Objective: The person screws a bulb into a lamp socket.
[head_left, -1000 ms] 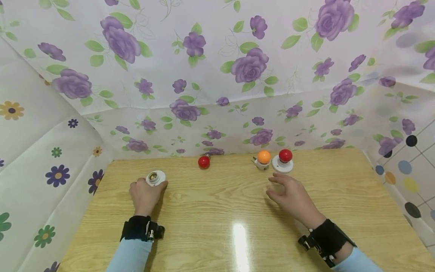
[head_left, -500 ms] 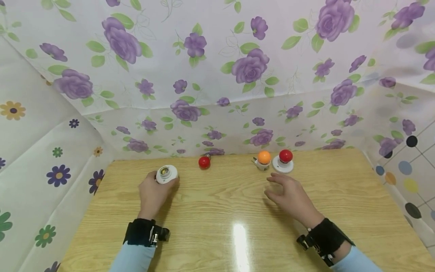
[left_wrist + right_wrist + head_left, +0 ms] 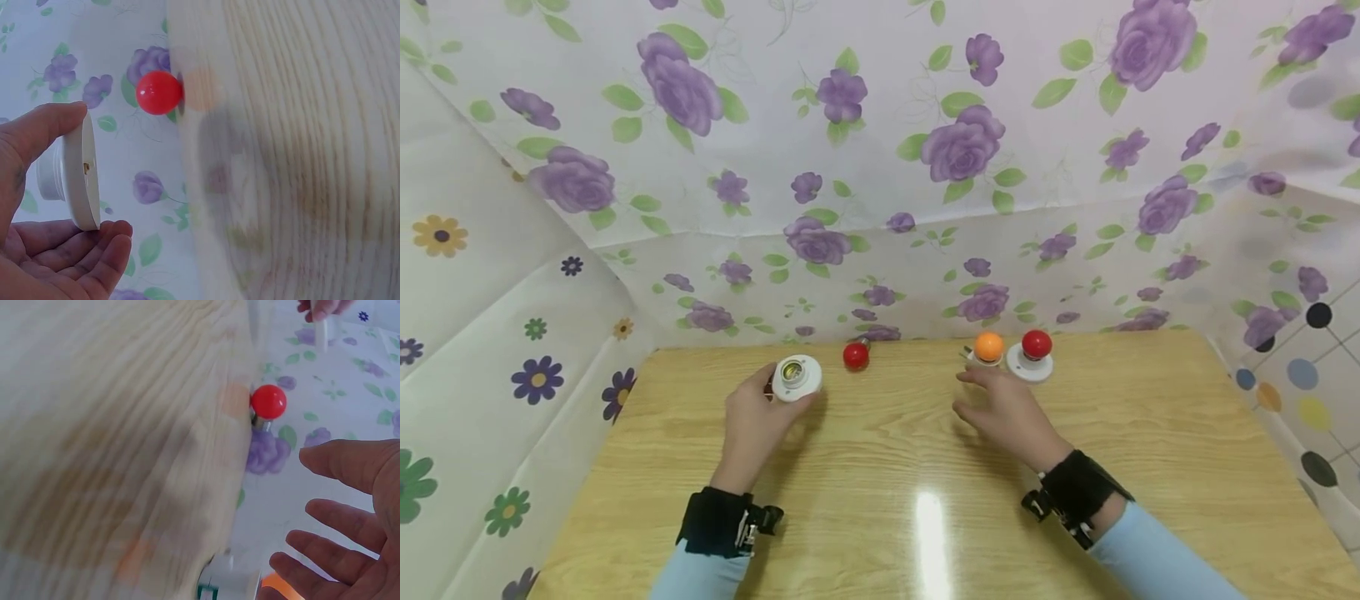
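Note:
My left hand [image 3: 752, 427] grips a round white bulb socket [image 3: 807, 385] by its rim, thumb on one side and fingers on the other. The socket's threaded opening faces up in the head view. In the left wrist view the socket [image 3: 80, 181] is seen edge-on, raised off the table. A loose red bulb [image 3: 855, 357] lies at the table's back edge, right of the socket. My right hand [image 3: 1009, 421] hovers with spread fingers, holding nothing. Its fingertips overlap the white plug-in base under an orange bulb [image 3: 989, 346], partly hiding that base.
Right of the orange bulb, another red bulb [image 3: 1037, 343] stands upright in a flat white base [image 3: 1028, 370]. Flowered sheeting [image 3: 737, 183] hangs behind the wooden table [image 3: 865, 467]. Patterned sheets rise at both sides.
My left hand has lifted the socket and carried it right, toward the loose red bulb. My right hand has shifted left, now in front of the orange bulb's base.

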`<state>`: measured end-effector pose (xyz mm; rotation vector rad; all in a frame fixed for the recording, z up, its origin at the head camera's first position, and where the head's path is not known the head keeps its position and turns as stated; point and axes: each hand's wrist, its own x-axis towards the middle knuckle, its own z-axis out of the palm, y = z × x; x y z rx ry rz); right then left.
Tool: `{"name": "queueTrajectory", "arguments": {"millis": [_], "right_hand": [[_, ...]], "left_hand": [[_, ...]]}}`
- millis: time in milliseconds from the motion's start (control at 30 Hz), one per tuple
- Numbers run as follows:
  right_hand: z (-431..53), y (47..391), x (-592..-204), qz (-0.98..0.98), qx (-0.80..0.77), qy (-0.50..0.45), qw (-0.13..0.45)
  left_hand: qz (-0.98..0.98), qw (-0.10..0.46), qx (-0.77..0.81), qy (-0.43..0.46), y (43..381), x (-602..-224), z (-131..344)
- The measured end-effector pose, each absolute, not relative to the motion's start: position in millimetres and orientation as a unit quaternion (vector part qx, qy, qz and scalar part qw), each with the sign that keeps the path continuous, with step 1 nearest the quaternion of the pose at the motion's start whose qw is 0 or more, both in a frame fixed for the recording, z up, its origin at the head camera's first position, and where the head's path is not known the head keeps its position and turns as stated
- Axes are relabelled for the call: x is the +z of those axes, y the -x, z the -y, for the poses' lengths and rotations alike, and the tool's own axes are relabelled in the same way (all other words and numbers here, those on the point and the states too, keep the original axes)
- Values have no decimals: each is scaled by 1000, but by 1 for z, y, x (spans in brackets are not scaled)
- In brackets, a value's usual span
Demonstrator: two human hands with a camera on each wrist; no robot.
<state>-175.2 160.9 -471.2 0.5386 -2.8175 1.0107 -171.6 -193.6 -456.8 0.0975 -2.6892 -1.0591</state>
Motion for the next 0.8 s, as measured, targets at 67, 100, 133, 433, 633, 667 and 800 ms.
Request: {"name": "queueTrajectory", "arguments": {"millis": [67,100,133,433,633,667,800], "right_hand": [[-152,184,-471,927,320,-187,51],[-147,188,-472,929,314,-191,50],[-142,192,-473,930,308,-193,48],[-102,217,-470,939,268,-215,20],[-76,232,-472,945,246,-215,-7],[-72,234,-472,945,245,-216,-10],[-56,242,-476,945,236,-226,-10]], "left_hand": [[922,124,-366,-30,171,-456,193],[922,125,-365,-28,171,-456,192],[922,126,-365,-25,172,-456,192],[924,128,-361,-21,171,-456,192],[922,125,-366,-22,168,-457,193],[922,125,-366,-23,167,-458,193],[922,123,-366,-23,165,-460,196]]}}
